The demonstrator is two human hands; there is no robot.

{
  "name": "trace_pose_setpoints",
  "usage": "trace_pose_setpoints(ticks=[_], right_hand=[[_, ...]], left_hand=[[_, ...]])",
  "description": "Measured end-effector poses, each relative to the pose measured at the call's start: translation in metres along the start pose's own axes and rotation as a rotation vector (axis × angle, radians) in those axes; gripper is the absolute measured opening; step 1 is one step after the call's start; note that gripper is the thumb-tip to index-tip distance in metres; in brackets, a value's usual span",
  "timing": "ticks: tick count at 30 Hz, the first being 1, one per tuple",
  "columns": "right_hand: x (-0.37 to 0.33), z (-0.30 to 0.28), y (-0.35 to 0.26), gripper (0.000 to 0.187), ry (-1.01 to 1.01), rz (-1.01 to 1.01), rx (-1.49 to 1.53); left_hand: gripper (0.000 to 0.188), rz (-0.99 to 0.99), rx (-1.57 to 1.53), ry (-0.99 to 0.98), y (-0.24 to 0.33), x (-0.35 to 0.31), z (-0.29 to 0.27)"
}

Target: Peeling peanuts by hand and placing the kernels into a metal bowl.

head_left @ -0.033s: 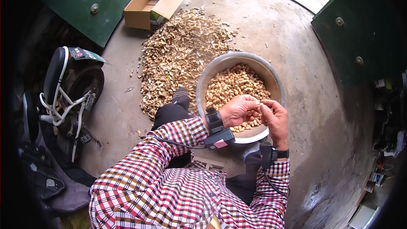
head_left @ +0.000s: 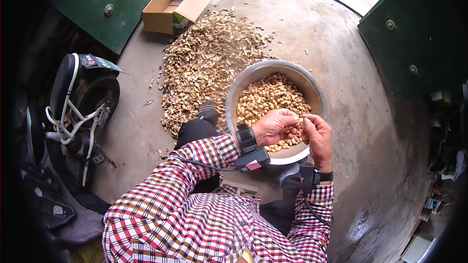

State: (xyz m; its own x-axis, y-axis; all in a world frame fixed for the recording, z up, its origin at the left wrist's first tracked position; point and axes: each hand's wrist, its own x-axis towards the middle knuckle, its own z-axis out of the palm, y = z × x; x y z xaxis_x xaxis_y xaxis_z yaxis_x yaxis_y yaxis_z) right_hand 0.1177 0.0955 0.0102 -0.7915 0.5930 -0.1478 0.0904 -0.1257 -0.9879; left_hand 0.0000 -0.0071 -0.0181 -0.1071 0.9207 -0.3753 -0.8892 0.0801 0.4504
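Note:
Above the near right part of a wide metal basin [head_left: 316,87], my two hands meet at the fingertips. My left hand [head_left: 274,127] is closed in a pinch, thumb and forefinger pointing right. My right hand [head_left: 319,139] pinches from the other side, with its fingers curled. Between the fingertips is a small pale piece that looks like a peanut [head_left: 301,119], mostly covered by the fingers. Unshelled peanuts [head_left: 268,98] fill the basin's lower part. Both wrists wear black straps with small dark boxes.
A broad heap of peanut shells [head_left: 204,53] lies left of the basin, by my dark shoe [head_left: 208,112]. Behind it stands an open cardboard box [head_left: 158,22]. A small wheeled vehicle [head_left: 73,102] is at the left. Green doors [head_left: 414,39] flank the concrete floor [head_left: 360,131].
My right thumb has shifted very slightly to the right, a little away from the left fingertips. Everything else looks the same.

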Motion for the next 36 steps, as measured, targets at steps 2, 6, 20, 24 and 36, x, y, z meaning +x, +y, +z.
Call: trace_pose_setpoints(ticks=[2, 6, 20, 24, 36], right_hand=[[0.0014, -0.0059, 0.0013, 0.016, 0.001, 0.059, 0.129], [0.0014, -0.0069, 0.0035, 0.015, -0.009, 0.052, 0.153], [0.0013, -0.0077, 0.0014, 0.013, -0.026, 0.080, 0.177], [0.0002, -0.0078, 0.0008, 0.014, -0.025, 0.089, 0.170], [0.0005, -0.0052, 0.0037, 0.018, -0.042, 0.115, 0.287]], left_hand=[[0.009, 0.000, -0.014, 0.000, 0.0007, -0.0017, 0.0043], [0.009, -0.024, -0.039, -0.033, -0.0018, 0.0001, 0.0033], [0.019, -0.032, 0.233, -0.035, 0.0014, -0.0037, 0.0107], [0.018, -0.069, 0.184, -0.039, 0.0015, -0.0036, 0.0103], [0.012, 0.038, 0.171, -0.054, -0.0020, 0.0006, 0.0087]])
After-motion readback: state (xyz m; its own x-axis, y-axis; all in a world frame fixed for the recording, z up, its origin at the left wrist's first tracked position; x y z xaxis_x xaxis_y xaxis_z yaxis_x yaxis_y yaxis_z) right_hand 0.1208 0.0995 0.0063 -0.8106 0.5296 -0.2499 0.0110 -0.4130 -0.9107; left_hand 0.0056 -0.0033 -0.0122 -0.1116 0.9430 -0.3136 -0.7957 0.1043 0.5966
